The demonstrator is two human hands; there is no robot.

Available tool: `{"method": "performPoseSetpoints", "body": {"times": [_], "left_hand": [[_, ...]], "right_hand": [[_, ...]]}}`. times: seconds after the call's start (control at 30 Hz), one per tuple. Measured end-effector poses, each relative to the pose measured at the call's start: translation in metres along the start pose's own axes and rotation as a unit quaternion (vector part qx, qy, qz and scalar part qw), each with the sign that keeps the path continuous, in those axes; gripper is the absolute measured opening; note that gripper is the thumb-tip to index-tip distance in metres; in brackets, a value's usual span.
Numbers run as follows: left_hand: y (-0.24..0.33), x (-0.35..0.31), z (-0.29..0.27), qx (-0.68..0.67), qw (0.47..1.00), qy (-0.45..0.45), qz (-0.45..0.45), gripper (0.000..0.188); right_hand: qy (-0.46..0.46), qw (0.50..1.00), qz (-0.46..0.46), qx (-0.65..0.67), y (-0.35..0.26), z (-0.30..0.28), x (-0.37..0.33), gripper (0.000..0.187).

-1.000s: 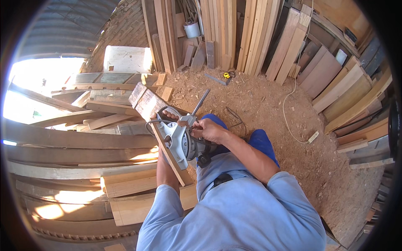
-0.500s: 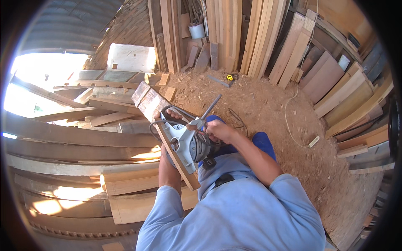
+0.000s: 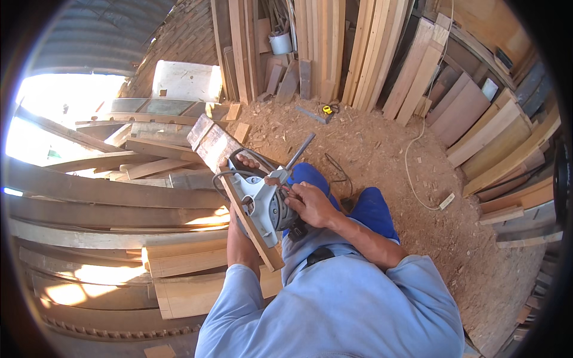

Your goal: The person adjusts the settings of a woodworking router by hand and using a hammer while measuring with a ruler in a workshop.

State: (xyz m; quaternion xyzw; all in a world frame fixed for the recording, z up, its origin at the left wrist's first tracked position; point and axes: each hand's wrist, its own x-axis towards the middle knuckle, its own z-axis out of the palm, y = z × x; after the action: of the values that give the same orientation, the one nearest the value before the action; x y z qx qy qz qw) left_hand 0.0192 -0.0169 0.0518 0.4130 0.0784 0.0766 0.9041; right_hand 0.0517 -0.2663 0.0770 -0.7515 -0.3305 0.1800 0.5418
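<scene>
A grey-and-black power tool that looks like a router (image 3: 262, 206) is tilted on its side above my lap. A narrow wooden strip (image 3: 253, 230) lies along its base, and a metal rod (image 3: 300, 150) sticks out at the far side. My left hand (image 3: 246, 161) is wrapped round the tool's far side; only its fingers show past the base. On the motor's right side, the bent fingers of my right hand (image 3: 312, 204) press together against the body. What exactly they pinch is hidden. A black cable (image 3: 218, 186) loops beside the base.
A worn board (image 3: 213, 140) slants just beyond the tool. Stacked planks (image 3: 119, 209) fill the left side. More boards (image 3: 325, 48) lean upright at the back and right. On the sawdust-covered floor lie a yellow tape measure (image 3: 327, 110), a metal square (image 3: 311, 114) and a pale cord (image 3: 412, 173).
My right hand has slid along the motor toward my body, and its forearm has dropped lower. My knees show more. The router and my left hand stay nearly in place.
</scene>
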Motion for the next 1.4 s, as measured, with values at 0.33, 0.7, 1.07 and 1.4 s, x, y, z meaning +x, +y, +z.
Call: {"method": "performPoseSetpoints", "body": {"times": [0.33,0.7,1.07,1.4], "left_hand": [[0.001,0.027,-0.014,-0.055,0.998,-0.025,0.004,0.049],[-0.010,0.063,-0.030,-0.126,0.991,-0.043,0.011,0.041],[-0.007,0.075,-0.021,-0.005,0.991,0.128,0.022,0.044],[-0.022,0.070,-0.014,0.013,0.973,0.211,0.091,0.035]], "right_hand": [[0.069,0.991,0.102,-0.059,0.050,-0.002,0.032,0.027],[0.014,0.843,0.115,0.526,0.051,-0.130,0.097,0.024],[-0.138,0.976,-0.167,-0.010,-0.107,-0.203,-0.004,0.022],[-0.346,0.920,-0.181,-0.032,-0.126,-0.123,-0.067,0.024]]}}
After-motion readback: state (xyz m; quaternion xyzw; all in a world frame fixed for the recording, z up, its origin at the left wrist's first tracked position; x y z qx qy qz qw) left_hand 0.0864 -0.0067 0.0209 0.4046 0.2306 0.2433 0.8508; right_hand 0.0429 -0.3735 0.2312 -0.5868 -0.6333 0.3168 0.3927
